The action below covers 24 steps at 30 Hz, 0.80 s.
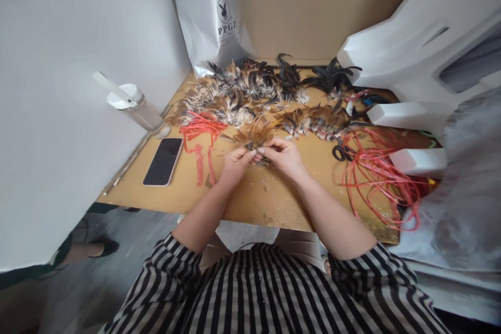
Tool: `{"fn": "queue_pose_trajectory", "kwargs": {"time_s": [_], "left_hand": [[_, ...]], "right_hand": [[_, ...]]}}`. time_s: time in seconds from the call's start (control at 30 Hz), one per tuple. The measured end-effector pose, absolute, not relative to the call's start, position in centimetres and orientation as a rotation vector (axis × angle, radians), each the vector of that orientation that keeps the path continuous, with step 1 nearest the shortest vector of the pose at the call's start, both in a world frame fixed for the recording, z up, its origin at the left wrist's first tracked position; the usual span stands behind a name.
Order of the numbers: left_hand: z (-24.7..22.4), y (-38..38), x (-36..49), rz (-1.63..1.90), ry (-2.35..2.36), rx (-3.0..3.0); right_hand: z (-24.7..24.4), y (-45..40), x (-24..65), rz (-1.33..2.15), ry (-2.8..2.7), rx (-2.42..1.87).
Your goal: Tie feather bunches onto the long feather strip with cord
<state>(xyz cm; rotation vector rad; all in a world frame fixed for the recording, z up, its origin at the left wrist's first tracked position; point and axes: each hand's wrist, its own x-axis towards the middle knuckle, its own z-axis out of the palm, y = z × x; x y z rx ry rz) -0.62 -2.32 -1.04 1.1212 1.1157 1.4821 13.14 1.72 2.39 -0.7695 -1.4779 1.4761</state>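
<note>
A small bundle of brown feathers [256, 133] is pinched between my two hands over the middle of the table. My left hand [239, 160] closes its fingertips on the bundle's base from the left. From the right, my right hand [282, 155] grips the same base, and its fingertips nearly touch those of the left. Beyond the hands lie rows of bundled feathers [258, 81], brown, white and black. Another row of brown feathers [315, 120] is at the right. Red strips [201, 126] lie left of my hands. The fingertips hide the bundle's lower end.
On the left are a phone [163, 162] and a lidded cup [136, 107]. Black-handled scissors [343, 151] lie right of my hands, beside tangled red strands [378, 172]. A silver bag [213, 15] stands at the back. White foam pieces [418, 159] border the right side.
</note>
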Motion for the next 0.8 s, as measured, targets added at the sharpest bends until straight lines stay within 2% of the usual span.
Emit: {"fn": "queue_pose_trajectory", "kwargs": {"time_s": [0.27,0.5,0.6,0.8], "left_hand": [[-1.4,-2.2,-0.6,1.423,1.049,1.074],[-1.5,-2.2,-0.8,1.404,1.024,1.041],[-1.5,-2.1,-0.9,1.425,1.0,0.987],[-1.0,-1.9,-1.1,1.431,0.817,0.773]], "right_hand": [[1.6,1.7,12.8,1.689,-1.336,-0.603],[1.1,1.6,12.6,1.657,-1.395,-0.58],[0.9,1.7,12.6,1.476,-1.517,-0.664],[1.1,1.7,13.3,0.673,-2.019,-0.83]]}}
